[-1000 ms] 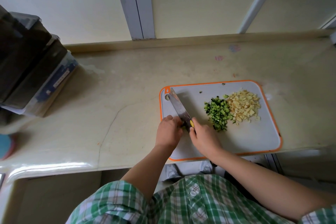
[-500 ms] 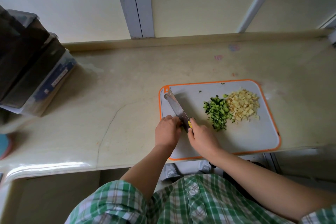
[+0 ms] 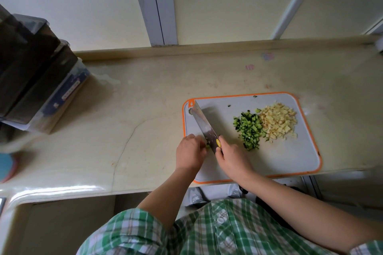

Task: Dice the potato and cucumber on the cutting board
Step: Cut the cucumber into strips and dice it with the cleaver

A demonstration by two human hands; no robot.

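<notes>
A grey cutting board (image 3: pixel 290 157) with an orange rim lies at the counter's front edge. On it sit a heap of diced green cucumber (image 3: pixel 249 129) and, touching it on the right, a heap of diced pale potato (image 3: pixel 277 123). My right hand (image 3: pixel 232 160) is shut on the handle of a cleaver (image 3: pixel 204 125), whose blade slants toward the board's far left corner. My left hand (image 3: pixel 190 152) rests with curled fingers on a small green cucumber piece (image 3: pixel 207 145) right beside the blade; most of that piece is hidden.
Stacked dark containers (image 3: pixel 35 80) stand at the counter's left. A beige counter (image 3: pixel 134 109) runs back to a raised ledge and wall. A crack runs across the counter left of the board. A blue and red object (image 3: pixel 7 166) shows at the far left edge.
Both hands and the cleaver stay in nearly the same spot; the blade shifts slightly up and down over the small cucumber piece. The two heaps have not moved.
</notes>
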